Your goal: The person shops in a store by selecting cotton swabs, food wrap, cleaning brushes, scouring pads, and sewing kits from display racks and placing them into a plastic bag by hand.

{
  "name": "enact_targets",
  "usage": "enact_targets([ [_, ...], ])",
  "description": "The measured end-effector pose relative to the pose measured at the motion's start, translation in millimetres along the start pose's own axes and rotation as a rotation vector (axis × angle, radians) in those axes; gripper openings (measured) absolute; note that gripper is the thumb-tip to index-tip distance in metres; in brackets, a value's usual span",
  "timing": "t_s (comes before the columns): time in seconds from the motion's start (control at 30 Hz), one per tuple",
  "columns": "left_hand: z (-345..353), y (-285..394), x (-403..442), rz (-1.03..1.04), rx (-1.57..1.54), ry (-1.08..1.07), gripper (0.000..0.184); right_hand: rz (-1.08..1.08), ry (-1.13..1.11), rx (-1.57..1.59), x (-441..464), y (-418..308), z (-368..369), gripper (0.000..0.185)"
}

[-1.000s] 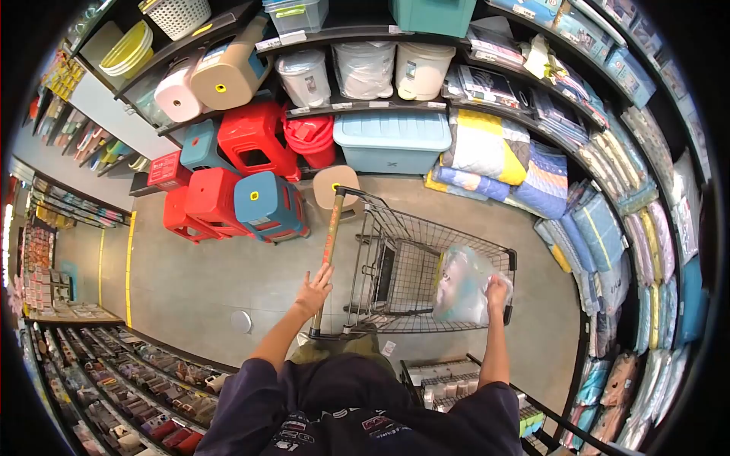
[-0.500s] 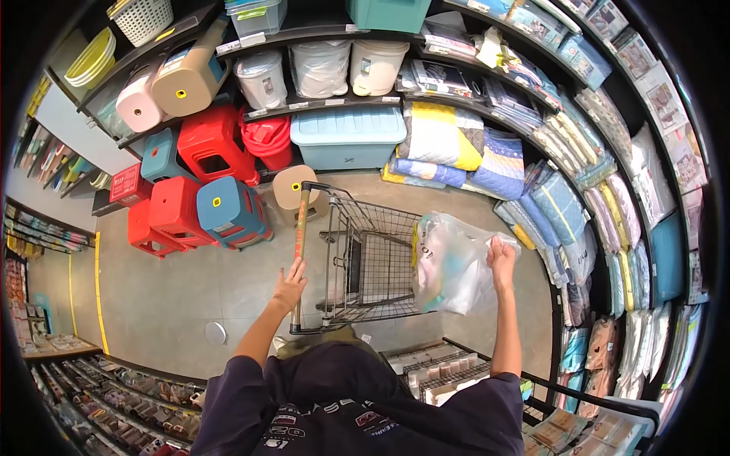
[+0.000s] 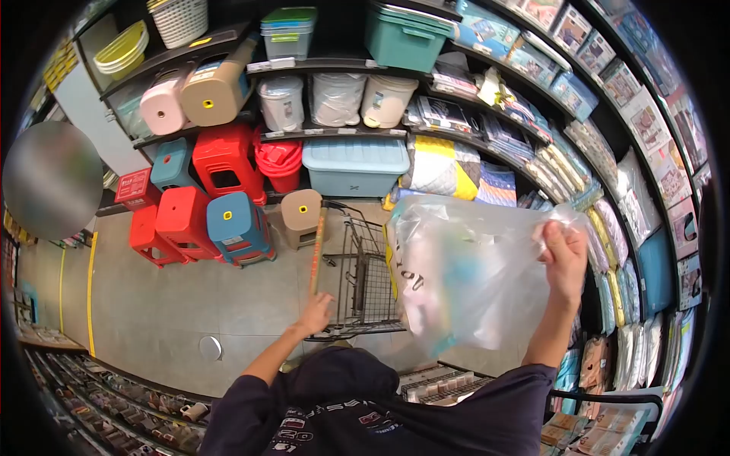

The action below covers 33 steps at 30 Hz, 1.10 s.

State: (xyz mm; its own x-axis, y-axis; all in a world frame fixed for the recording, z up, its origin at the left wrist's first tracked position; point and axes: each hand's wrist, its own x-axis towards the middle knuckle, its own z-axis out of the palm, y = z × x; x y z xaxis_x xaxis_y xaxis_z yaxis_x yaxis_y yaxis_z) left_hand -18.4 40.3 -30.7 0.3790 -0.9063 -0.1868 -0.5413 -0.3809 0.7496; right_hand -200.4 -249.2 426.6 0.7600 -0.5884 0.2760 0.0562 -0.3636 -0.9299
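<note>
My right hand point(image 3: 564, 254) is raised on the right, its fingers closed around the gathered top of a translucent plastic bag point(image 3: 494, 266). Pinkish, white and turquoise contents show blurrily through the bag, and dark lettering marks its left side. Wire mesh of a shopping cart point(image 3: 365, 289) shows to the left of the bag, which covers much of the basket. At the near end of the cart's handle point(image 3: 317, 254), my left hand point(image 3: 315, 313) rests with its fingers curled over the bar.
Red stools point(image 3: 182, 220), a blue stool point(image 3: 237, 224) and a beige stool point(image 3: 301, 213) stand on the floor beyond the cart. Shelves ahead hold bins and a blue storage box point(image 3: 356, 167). Folded bedding point(image 3: 441, 163) lines the right. A blurred oval point(image 3: 53, 180) covers the far left.
My right hand has lifted the bag up and to the right, and it looks larger and nearer. My left hand's fingers, more spread before, now curl at the handle's near end.
</note>
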Motion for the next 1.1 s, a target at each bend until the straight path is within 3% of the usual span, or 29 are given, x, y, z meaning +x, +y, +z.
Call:
enact_targets([
  [0.07,6,27,-15,-0.130,-0.654,0.020,0.037,-0.118,-0.120,0.022,2,-29,22,0.022],
  [0.1,-3,41,-24,-0.130,-0.656,0.041,0.037,-0.131,-0.136,0.027,0,-42,38,0.022],
  [0.17,-31,70,-49,-0.263,-1.570,-0.033,0.038,-0.180,-0.149,0.090,-5,-68,78,0.020],
  [0.2,-47,84,-64,-0.256,-1.574,-0.008,0.038,-0.199,-0.175,0.103,-9,-79,98,0.019],
  [0.27,-76,97,-95,-0.337,-1.962,-0.044,0.034,-0.168,-0.241,0.142,-22,-96,136,0.020],
  [0.37,-97,61,-141,-0.334,-1.951,0.065,0.034,-0.114,-0.372,0.235,-41,-119,200,0.024],
  [0.43,-111,33,-175,-0.344,-1.934,0.151,0.034,-0.128,-0.521,0.309,-58,-129,244,0.038],
  [0.5,-122,6,-213,-0.358,-1.918,0.252,0.033,-0.024,-0.528,0.352,-80,-143,292,0.038],
  [0.57,-133,-24,-254,-0.371,-1.906,0.373,0.033,0.014,-0.564,0.447,-99,-147,334,0.035],
  [0.6,-138,-40,-275,-0.380,-1.898,0.441,0.033,0.156,-0.655,0.561,-107,-157,350,0.015],
  [0.63,-143,-55,-297,-0.390,-1.890,0.513,0.033,0.160,-0.701,0.576,-110,-156,369,0.015],
  [0.73,-154,-95,-368,-0.425,-1.856,0.729,0.033,-0.308,-1.288,0.630,-105,-148,437,0.008],
  [0.77,-157,-107,-389,-0.434,-1.843,0.800,0.032,-0.315,-1.330,0.652,-106,-151,462,0.008],
  [0.87,-154,-136,-450,-0.480,-1.816,0.996,0.032,-0.596,-1.481,0.682,-122,-167,535,0.008],
  [0.9,-149,-144,-467,-0.498,-1.809,1.059,0.032,-0.594,-1.521,0.704,-128,-169,555,0.008],
  [1.0,-139,-165,-516,-0.566,-1.780,1.222,0.032,-0.526,-1.971,0.753,-144,-173,611,0.014],
  [1.1,-132,-184,-561,-0.655,-1.734,1.345,0.031,-0.498,-2.164,0.750,-162,-176,658,0.015],
])
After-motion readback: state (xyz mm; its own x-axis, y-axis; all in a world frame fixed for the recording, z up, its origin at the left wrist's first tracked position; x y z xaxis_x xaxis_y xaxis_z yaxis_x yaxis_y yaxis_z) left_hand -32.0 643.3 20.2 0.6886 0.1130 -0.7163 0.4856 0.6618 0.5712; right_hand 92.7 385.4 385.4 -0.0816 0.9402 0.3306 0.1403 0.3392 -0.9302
